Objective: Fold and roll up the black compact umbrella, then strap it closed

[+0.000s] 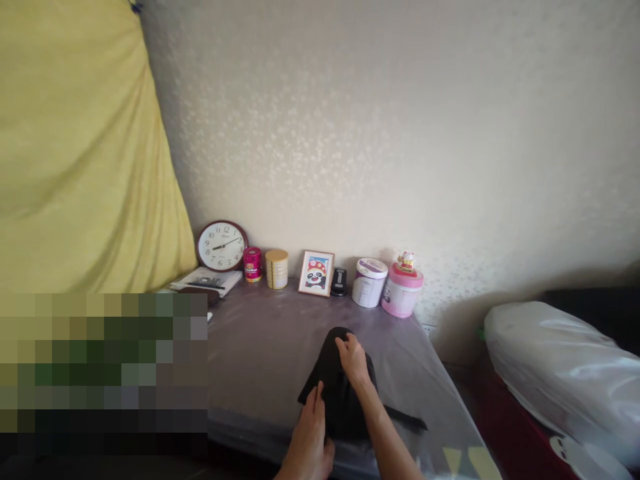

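Observation:
A black cloth item with a strap (407, 419), perhaps a bag, lies near the front of the covered table; its exact kind does not show. My right hand (353, 359) is on its upper part, the fingers bent and pinching at the dark fabric. Lower down, my left hand (311, 427) grips the near left side of the black cloth item (333, 363), thumb partly hidden. The strap trails out to the right across the tabletop.
Along the wall stand a round clock (223, 246), a pink tin (253, 265), a yellow-lidded canister (277, 270), a framed panda picture (317, 273), a black stapler-like object (339, 283), a white tub (370, 283) and a pink tub (401, 293). A plastic-covered bundle (555, 360) sits right.

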A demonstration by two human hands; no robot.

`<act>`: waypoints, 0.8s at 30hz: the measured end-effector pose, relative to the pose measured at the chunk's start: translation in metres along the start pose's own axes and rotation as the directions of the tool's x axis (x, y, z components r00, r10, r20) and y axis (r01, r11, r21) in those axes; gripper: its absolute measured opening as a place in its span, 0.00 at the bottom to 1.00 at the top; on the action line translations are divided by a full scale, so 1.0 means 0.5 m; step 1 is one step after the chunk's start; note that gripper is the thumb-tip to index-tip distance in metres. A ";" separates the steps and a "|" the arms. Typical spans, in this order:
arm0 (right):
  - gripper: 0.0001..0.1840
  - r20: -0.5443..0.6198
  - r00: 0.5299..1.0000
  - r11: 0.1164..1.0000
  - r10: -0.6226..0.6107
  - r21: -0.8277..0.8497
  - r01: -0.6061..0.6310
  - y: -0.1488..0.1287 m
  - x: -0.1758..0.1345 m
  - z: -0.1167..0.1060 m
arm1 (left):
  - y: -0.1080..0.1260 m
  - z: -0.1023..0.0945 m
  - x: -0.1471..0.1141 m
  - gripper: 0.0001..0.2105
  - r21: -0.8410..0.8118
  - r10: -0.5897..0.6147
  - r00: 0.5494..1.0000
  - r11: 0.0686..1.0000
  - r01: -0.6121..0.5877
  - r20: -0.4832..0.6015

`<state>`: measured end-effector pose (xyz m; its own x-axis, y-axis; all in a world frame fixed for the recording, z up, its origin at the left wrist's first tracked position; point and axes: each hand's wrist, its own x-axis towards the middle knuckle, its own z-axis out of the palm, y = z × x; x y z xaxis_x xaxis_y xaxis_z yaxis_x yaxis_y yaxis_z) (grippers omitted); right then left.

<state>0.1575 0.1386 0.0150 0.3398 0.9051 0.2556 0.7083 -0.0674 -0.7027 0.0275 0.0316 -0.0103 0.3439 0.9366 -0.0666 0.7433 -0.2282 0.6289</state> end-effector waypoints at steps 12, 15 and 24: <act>0.18 0.245 0.968 0.987 0.056 -0.157 -0.017 -0.026 -0.003 0.007 | -0.004 0.001 0.003 0.43 -0.009 0.004 0.999 1.000 -0.005 -0.034; 0.17 0.279 0.960 0.991 0.037 -0.135 0.001 -0.026 -0.006 0.007 | 0.004 -0.006 0.001 0.41 0.059 -0.028 1.000 0.998 0.028 -0.008; 0.12 0.309 0.951 0.999 -0.037 -0.022 0.046 -0.022 -0.014 0.000 | -0.026 -0.007 -0.026 0.44 0.087 0.057 0.989 0.995 -0.045 -0.134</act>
<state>0.1475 0.1332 0.0211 0.1059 0.9923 0.0641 0.7366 -0.0350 -0.6754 0.0112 0.0235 -0.0149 0.3053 0.9494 0.0739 0.7742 -0.2926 0.5613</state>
